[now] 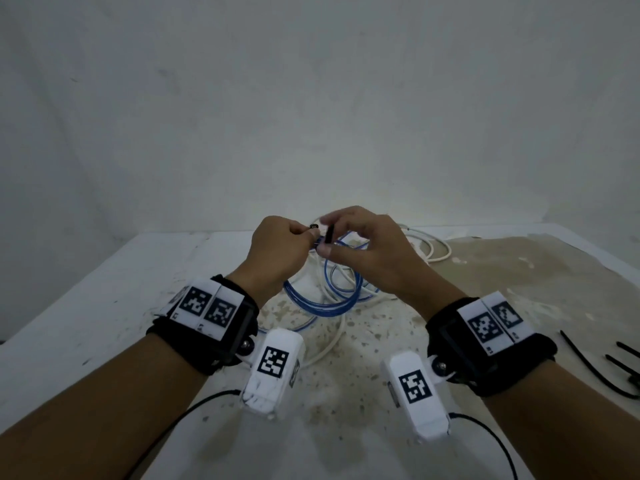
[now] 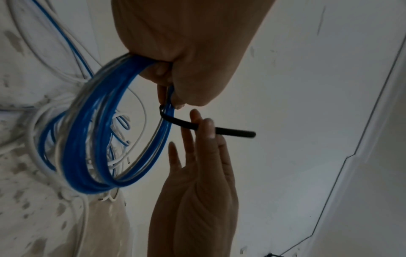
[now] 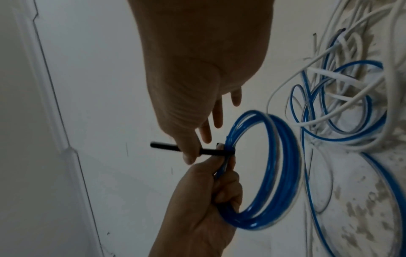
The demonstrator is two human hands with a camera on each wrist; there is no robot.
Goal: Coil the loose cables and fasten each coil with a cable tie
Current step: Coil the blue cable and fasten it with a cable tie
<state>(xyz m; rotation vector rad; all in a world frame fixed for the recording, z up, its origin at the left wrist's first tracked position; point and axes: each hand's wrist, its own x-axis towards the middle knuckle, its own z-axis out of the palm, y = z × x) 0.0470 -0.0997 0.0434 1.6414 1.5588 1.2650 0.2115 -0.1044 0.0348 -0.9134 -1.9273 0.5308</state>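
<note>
The left hand (image 1: pixel 277 249) is clenched round a coil of blue plastic-sheathed cable (image 3: pixel 270 173), gripping the gathered turns at one point on the ring and holding it lifted above the middle of the worktop (image 1: pixel 104 289), towards its far edge. A black plastic cable tie (image 2: pixel 211 127) is wrapped round the bundle just beside that grip, and its free tail sticks out sideways. The right hand (image 1: pixel 360 251) pinches this tail between thumb and fingertip, the other fingers (image 3: pixel 217 114) spread loosely away from it.

By the look of it, the step in hand is cinching the tie. To do it well, the left hand should keep all the turns pressed together right next to the tie, so none slips out as the loop closes. The pull on the tail should run straight away from the tie's head, steady rather than jerked, until the band sits snug without biting into the sheath. Whether the tail is already through the head cannot be told; that spot is hidden by fingers.

Under the coil, loose white cables (image 1: pixel 429 247) and more blue cable (image 3: pixel 351 104) lie tangled near the far edge, not yet coiled. Spare black cable ties (image 1: pixel 595 365) lie at the right edge of the worktop.

No brand or readable writing shows anywhere. The only markings are black-and-white square code tags on the wrist-worn cameras (image 1: pixel 273 362) and their straps.
</note>
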